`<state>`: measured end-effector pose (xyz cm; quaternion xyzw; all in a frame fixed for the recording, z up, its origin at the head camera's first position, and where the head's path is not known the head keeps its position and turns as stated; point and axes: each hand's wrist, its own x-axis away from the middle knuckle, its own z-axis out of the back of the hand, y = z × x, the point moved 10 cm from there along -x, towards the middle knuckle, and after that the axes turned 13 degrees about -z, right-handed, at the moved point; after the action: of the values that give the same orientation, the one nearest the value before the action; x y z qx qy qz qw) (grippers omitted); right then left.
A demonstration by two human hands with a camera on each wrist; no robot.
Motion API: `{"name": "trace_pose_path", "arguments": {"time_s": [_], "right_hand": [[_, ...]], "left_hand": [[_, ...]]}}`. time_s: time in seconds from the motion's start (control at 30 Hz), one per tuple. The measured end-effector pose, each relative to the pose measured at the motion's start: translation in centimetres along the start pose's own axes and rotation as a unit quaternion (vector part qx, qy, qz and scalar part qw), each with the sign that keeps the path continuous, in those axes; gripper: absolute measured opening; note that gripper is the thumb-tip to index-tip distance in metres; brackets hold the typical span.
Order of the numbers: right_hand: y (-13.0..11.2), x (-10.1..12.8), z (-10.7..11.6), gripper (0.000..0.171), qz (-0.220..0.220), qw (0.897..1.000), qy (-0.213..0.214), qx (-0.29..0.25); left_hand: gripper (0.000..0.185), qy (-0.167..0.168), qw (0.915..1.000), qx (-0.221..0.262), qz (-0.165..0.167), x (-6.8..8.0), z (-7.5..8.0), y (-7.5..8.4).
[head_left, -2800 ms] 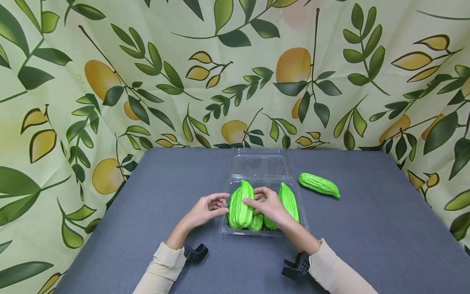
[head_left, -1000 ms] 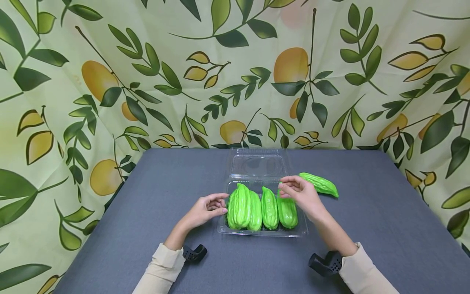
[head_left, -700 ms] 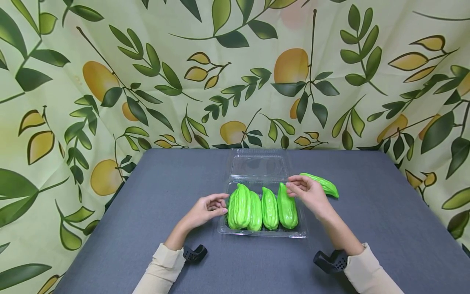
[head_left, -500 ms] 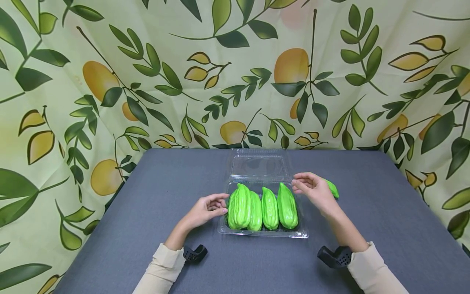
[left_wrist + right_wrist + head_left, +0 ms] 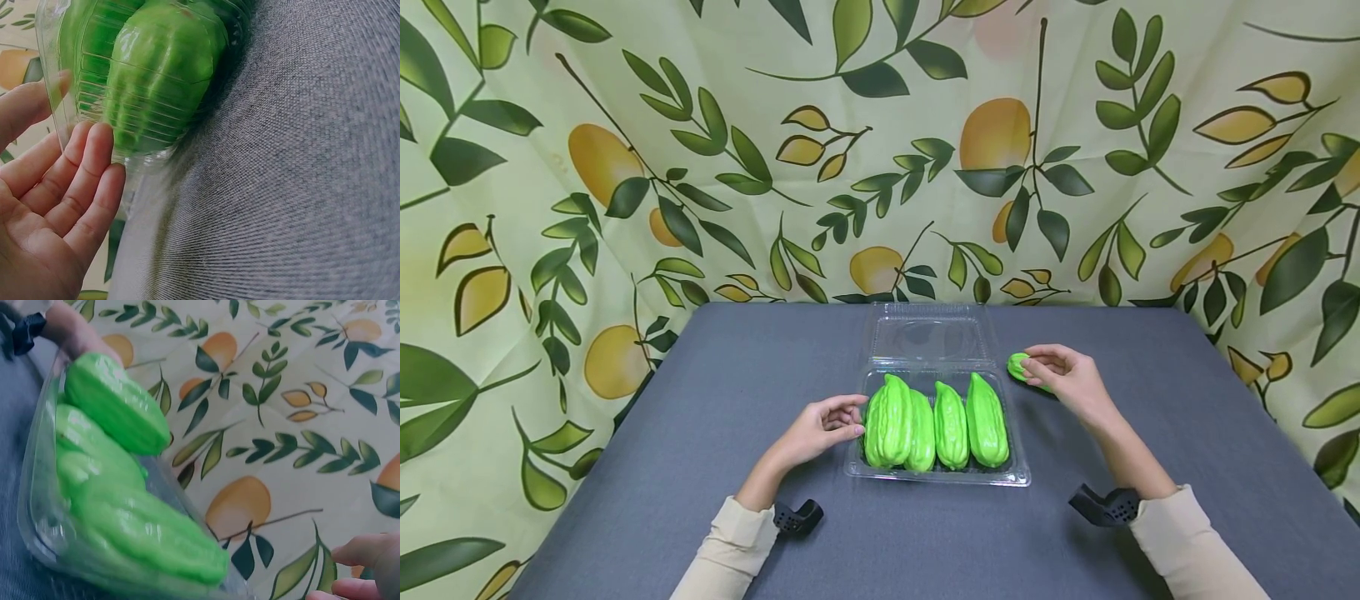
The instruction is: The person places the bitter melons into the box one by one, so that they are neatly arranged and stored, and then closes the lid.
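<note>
Now the right hand (image 5: pixel 1066 377) curls over the loose gourd (image 5: pixel 1018 365) on the gray table (image 5: pixel 715 417), just right of the clear box (image 5: pixel 1015 477); whether the grasp has closed I cannot tell. Left hand (image 5: pixel 822 427) relaxed, fingertips at the box's left wall. Four gourds (image 5: pixel 936 421) fill it. Judged step: picking up the fifth; next calls for a firm grip and a lift.

Green gourds (image 5: pixel 119 506) lie side by side in a clear tray (image 5: pixel 37 531); fingers (image 5: pixel 365 550) show at the lower right, before a leaf-printed cloth (image 5: pixel 281 394).
</note>
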<state>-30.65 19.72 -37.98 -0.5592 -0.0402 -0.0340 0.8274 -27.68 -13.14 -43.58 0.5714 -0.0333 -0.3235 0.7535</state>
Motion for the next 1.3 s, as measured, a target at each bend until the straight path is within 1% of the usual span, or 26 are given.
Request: {"name": "trace_pose_path", "arguments": {"time_s": [0.2, 0.27, 0.43, 0.53, 0.7, 0.77, 0.8, 0.83, 0.87, 0.93, 1.03, 1.07, 1.13, 1.2, 1.3], "right_hand": [[1.0, -0.7, 0.9, 0.043, 0.007, 1.000, 0.009, -0.013], [1.3, -0.9, 1.3, 0.044, 0.005, 1.000, 0.016, -0.006], [1.9, -1.8, 2.4, 0.046, 0.002, 0.999, 0.040, 0.026], [2.3, -2.3, 2.8, 0.048, 0.002, 0.999, 0.040, 0.029], [3.0, -2.9, 3.6, 0.047, 0.014, 0.999, 0.033, 0.009], [3.2, -3.2, 4.0, 0.047, 0.016, 0.999, 0.032, 0.004], [3.3, -3.3, 4.1, 0.047, 0.018, 0.999, 0.033, 0.005], [3.4, -3.4, 4.3, 0.048, 0.018, 0.999, 0.035, 0.011], [3.5, -3.5, 4.4, 0.048, 0.018, 0.999, 0.036, 0.020], [3.7, -3.7, 4.7, 0.050, 0.019, 0.998, 0.043, 0.043], [4.1, -4.1, 5.0, 0.051, 0.023, 0.996, 0.056, 0.071], [4.2, -4.2, 5.1, 0.051, 0.026, 0.995, 0.059, 0.074], [4.6, -4.5, 5.2, 0.052, 0.028, 0.995, 0.063, 0.077], [4.9, -4.8, 5.3, 0.052, 0.025, 0.995, 0.061, 0.081], [5.2, -5.2, 5.4, 0.053, 0.012, 0.994, 0.054, 0.096]], "left_hand": [[0.046, -0.002, 1.0000, 0.000, 0.005, 0.0, -0.1, 0.0], [0.046, -0.002, 1.0000, 0.000, 0.010, 0.0, -0.1, -0.1], [0.046, -0.001, 1.0000, 0.001, 0.006, -0.1, 0.0, 0.0], [0.046, -0.001, 1.0000, 0.001, 0.004, -0.1, 0.0, 0.1], [0.047, -0.003, 0.9999, -0.001, -0.012, 0.0, 0.0, 0.3], [0.047, -0.004, 0.9997, 0.000, -0.026, 0.0, 0.0, 0.4], [0.048, -0.003, 0.9995, 0.004, -0.031, 0.0, 0.0, 0.4], [0.047, -0.003, 0.9990, 0.002, -0.046, 0.0, 0.0, 0.6], [0.048, -0.003, 0.9986, 0.003, -0.053, 0.0, 0.0, 0.7], [0.048, -0.001, 0.9982, 0.005, -0.060, 0.0, 0.0, 0.8], [0.048, -0.001, 0.9990, 0.005, -0.044, 0.0, 0.0, 0.7], [0.048, 0.000, 0.9996, 0.008, -0.028, 0.0, 0.0, 0.5], [0.047, 0.001, 0.9999, 0.007, -0.010, 0.0, 0.0, 0.2], [0.046, 0.001, 1.0000, 0.006, -0.003, 0.0, 0.0, 0.0], [0.046, 0.000, 1.0000, 0.004, 0.000, 0.0, -0.1, 0.1]]}}
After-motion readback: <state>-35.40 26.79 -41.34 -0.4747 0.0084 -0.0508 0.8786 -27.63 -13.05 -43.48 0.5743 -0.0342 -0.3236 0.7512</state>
